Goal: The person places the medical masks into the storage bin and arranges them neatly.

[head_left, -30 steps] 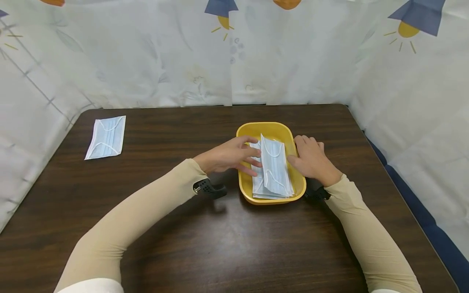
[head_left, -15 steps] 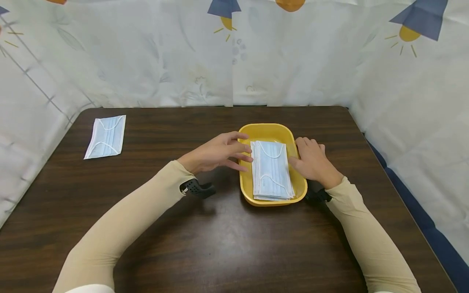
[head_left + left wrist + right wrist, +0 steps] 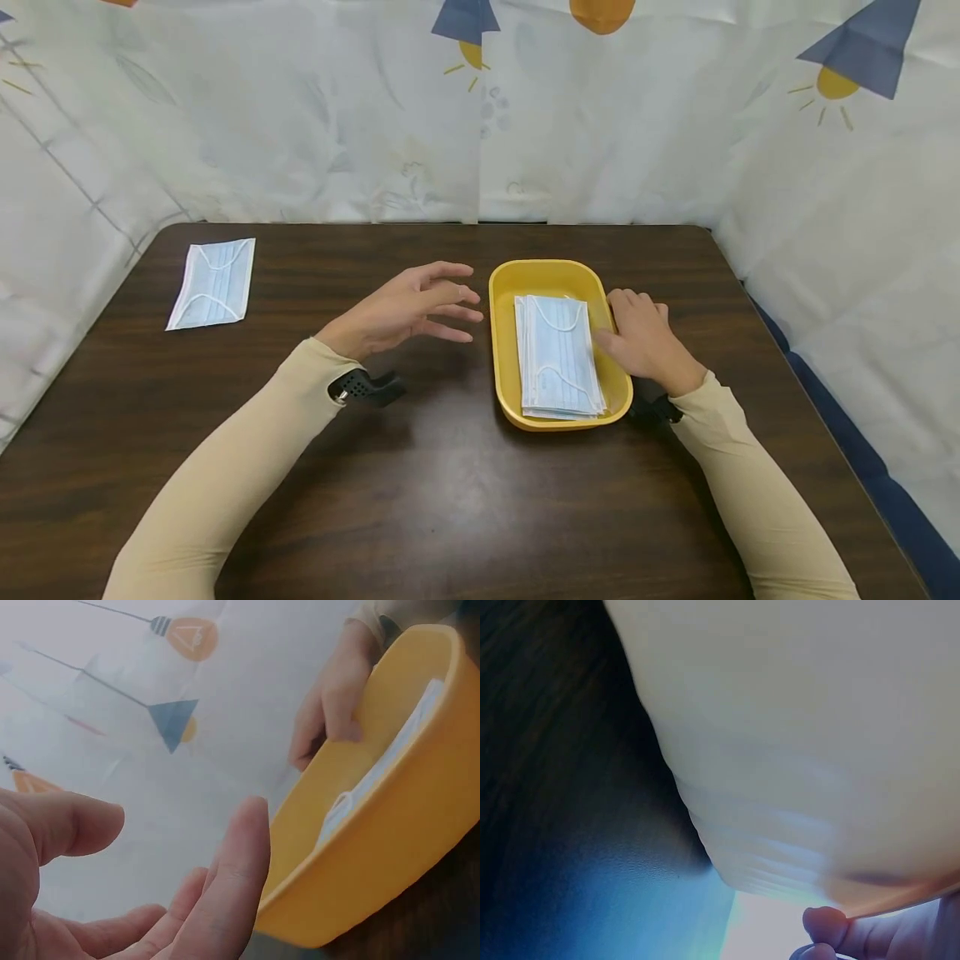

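A yellow plastic basket [image 3: 506, 367] stands on the table right of centre, holding a stack of pale blue face masks [image 3: 562, 358] with white ear loops. My right hand [image 3: 645, 337] grips the basket's right rim, its thumb over the inner side; the left wrist view shows the same hand [image 3: 341, 697] on the far rim. My left hand [image 3: 408, 308] hovers left of the basket, apart from it, with fingers spread and nothing in them. One single face mask [image 3: 212, 283] lies flat at the table's far left.
The dark wood table [image 3: 450, 500] ends at a white patterned curtain [image 3: 337, 108] behind and on both sides. Dark blue material [image 3: 847, 433] shows beyond the right table edge. A black strap [image 3: 363, 386] sits at my left wrist.
My left hand has drawn back leftward out of the basket. The top mask, tilted before, now lies flat on the stack. My right hand has kept its hold on the rim.
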The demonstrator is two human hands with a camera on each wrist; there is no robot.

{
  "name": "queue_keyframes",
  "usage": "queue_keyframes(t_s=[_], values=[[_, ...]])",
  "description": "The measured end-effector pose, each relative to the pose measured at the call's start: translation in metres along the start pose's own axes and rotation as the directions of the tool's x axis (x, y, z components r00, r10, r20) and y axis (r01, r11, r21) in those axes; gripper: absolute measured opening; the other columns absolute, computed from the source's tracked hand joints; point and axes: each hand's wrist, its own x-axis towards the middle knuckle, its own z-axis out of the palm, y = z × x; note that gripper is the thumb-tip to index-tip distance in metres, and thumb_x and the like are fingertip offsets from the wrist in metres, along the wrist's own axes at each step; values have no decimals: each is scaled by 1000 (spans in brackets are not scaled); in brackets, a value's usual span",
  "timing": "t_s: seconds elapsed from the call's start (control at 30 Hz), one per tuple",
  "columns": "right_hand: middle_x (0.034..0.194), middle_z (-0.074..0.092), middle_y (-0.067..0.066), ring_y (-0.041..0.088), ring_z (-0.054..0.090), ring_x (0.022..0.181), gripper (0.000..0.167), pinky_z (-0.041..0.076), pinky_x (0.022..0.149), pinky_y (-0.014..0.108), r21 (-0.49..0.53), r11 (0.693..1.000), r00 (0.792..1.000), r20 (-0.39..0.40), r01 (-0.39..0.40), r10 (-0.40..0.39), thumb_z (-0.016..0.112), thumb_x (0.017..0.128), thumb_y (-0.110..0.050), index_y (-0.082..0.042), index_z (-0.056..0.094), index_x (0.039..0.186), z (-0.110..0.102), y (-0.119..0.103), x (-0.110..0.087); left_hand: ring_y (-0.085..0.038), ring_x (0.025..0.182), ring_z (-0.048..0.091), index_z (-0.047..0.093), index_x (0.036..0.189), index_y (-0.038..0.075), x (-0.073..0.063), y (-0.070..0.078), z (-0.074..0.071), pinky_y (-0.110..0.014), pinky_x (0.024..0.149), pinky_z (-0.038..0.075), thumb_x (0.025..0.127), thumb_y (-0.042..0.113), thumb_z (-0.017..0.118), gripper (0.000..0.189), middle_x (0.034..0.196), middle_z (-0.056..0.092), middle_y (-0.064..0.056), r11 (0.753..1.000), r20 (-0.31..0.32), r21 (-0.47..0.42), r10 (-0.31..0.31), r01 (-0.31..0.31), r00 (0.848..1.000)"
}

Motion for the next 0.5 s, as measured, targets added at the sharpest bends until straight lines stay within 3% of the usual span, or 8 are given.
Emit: queue_keyframes(t_s=[0.23, 0.5], values=[[89, 52, 10, 30, 43, 82, 26, 28, 79, 43, -1, 1000, 1000, -5, -8, 8, 48, 94, -24, -3, 56, 107, 2, 0, 0, -24, 123, 68, 32, 159, 14, -17, 0, -29, -48, 98, 61, 106, 24, 57, 60, 145, 51, -16, 999, -48, 19, 46, -45, 998], [90, 52, 10, 31, 43, 84, 26, 27, 79, 43, 1, 1000, 1000, 2, -19, 19, 48, 95, -24, -3, 56, 108, 0, -2, 0, -21, 117, 71, 35, 157, 13, -36, -1, -63, -42, 97, 62, 106, 28, 59, 59, 137, 56, -11, 995, -153, 51, 87, -80, 984]])
